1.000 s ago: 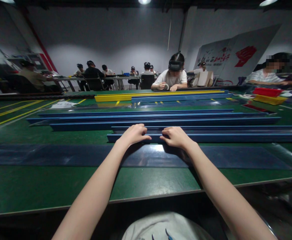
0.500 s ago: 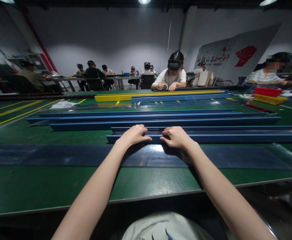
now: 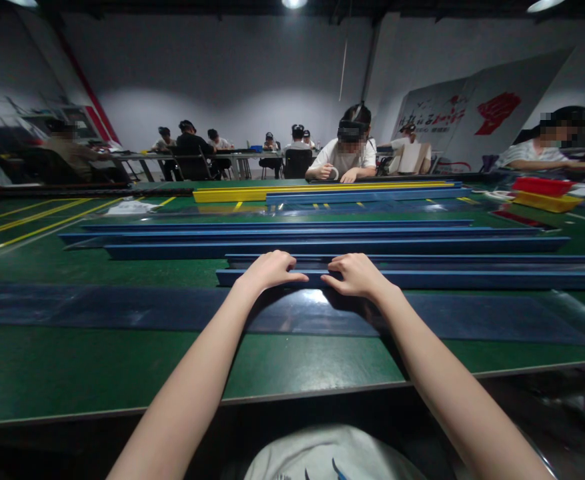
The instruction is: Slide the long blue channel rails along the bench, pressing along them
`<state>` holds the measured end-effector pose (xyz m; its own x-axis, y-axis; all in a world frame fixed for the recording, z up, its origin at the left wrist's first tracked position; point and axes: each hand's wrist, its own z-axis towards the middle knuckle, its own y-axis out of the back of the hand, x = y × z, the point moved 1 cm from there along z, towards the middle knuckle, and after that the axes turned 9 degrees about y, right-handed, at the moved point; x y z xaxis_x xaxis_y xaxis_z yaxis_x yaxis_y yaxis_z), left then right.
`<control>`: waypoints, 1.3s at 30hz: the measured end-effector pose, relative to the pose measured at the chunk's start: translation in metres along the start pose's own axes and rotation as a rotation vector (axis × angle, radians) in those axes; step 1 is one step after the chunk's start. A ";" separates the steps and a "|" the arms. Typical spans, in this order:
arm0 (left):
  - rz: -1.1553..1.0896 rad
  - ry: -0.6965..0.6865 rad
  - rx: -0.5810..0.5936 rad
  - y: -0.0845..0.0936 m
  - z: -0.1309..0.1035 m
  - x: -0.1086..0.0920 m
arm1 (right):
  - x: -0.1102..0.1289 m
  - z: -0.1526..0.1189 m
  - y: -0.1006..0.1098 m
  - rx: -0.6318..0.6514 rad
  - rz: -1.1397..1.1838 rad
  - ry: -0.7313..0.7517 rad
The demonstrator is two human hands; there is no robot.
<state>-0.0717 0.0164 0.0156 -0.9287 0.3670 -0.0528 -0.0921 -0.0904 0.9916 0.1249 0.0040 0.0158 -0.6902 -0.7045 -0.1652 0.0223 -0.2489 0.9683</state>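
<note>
Gripping blue channel [image 3: 472,279]: left fingers [image 3: 284,259], right fingers [image 3: 339,264]; blurred background lettering [image 3: 447,117]

From across the room I see the person's bare forearms [image 3: 185,383] stretched forward; left hand [image 3: 269,271] and right hand [image 3: 356,275] sit knuckles up, fingers bent, thumbs pointing inward, apart.

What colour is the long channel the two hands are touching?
The long channel is blue, shown best in the head view.
</note>
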 end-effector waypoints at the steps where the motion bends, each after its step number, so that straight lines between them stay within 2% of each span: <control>1: 0.003 0.017 0.021 -0.001 0.000 0.000 | 0.000 0.000 0.000 -0.001 -0.001 0.003; 8: 0.000 0.080 0.086 -0.004 -0.002 0.002 | 0.000 0.000 -0.002 -0.008 0.001 0.003; 39: 0.063 0.120 0.120 -0.008 -0.001 -0.001 | -0.001 0.002 -0.005 0.036 0.078 -0.017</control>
<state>-0.0703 0.0155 0.0077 -0.9682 0.2502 0.0035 0.0045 0.0037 1.0000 0.1240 0.0075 0.0120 -0.6997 -0.7093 -0.0860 0.0508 -0.1695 0.9842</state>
